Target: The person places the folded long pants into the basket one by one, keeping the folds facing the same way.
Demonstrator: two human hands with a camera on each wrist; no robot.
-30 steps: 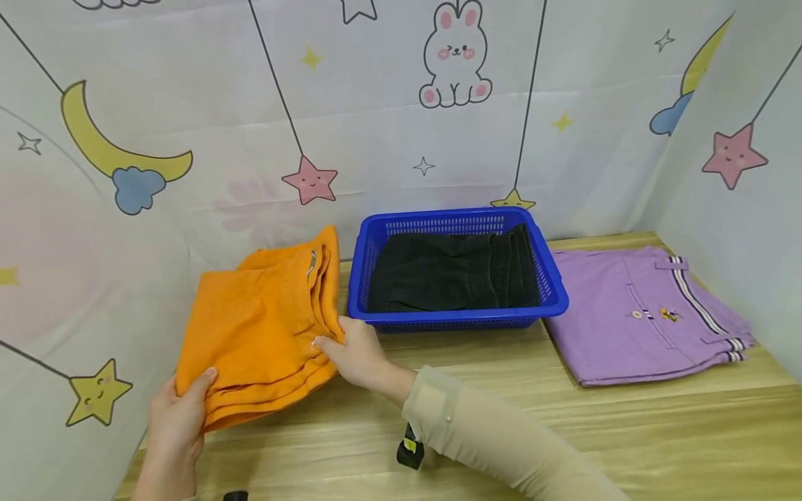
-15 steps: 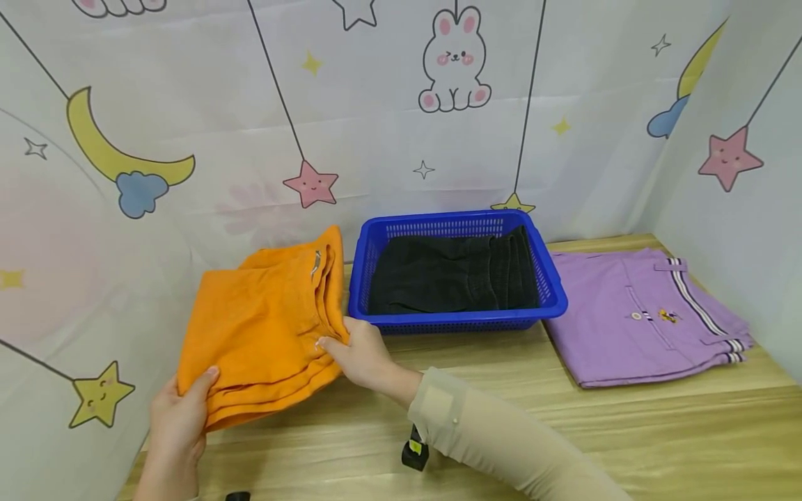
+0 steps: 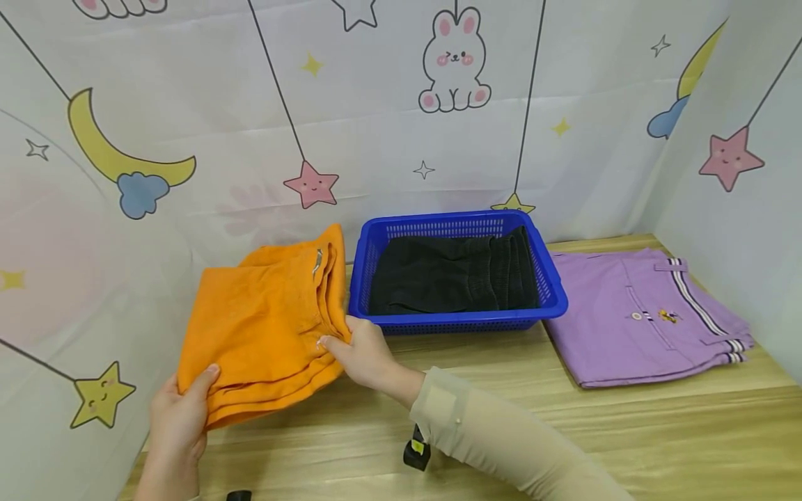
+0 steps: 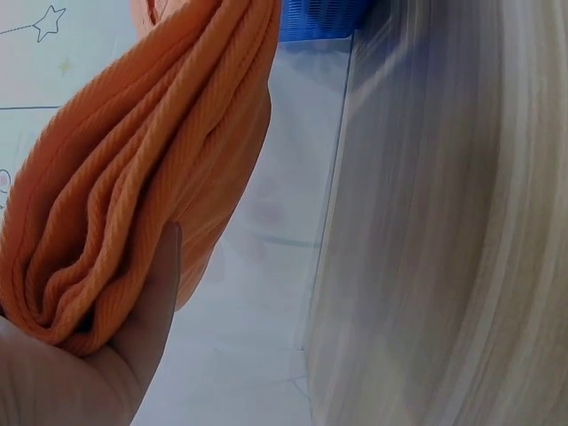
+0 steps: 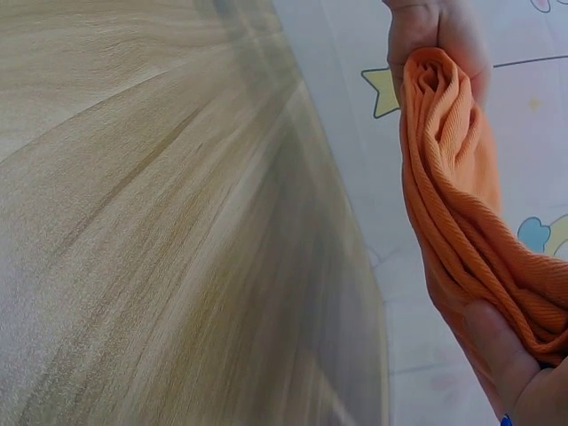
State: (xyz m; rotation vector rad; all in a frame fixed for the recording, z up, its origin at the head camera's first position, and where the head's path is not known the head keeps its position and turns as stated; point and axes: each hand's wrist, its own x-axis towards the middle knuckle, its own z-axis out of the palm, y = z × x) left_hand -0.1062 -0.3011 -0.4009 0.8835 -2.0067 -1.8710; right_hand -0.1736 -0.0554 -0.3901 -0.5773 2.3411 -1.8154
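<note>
A folded orange garment (image 3: pixel 263 320) is lifted off the wooden table (image 3: pixel 564 431) at the left. My left hand (image 3: pixel 182 410) grips its near left corner, thumb on top. My right hand (image 3: pixel 357 351) pinches its right edge, close to the blue basket (image 3: pixel 557 292). In the left wrist view the orange folds (image 4: pixel 133 186) lie in my palm (image 4: pixel 98 364). In the right wrist view the orange garment (image 5: pixel 461 213) stretches between both hands, with my left hand (image 5: pixel 435 35) at the far end.
The blue basket holds a folded black garment (image 3: pixel 451 275). A folded purple garment (image 3: pixel 645 316) with striped trim lies at the right. Printed fabric walls (image 3: pixel 388 111) close in the left, back and right. A small black device (image 3: pixel 416 451) sits under my right forearm.
</note>
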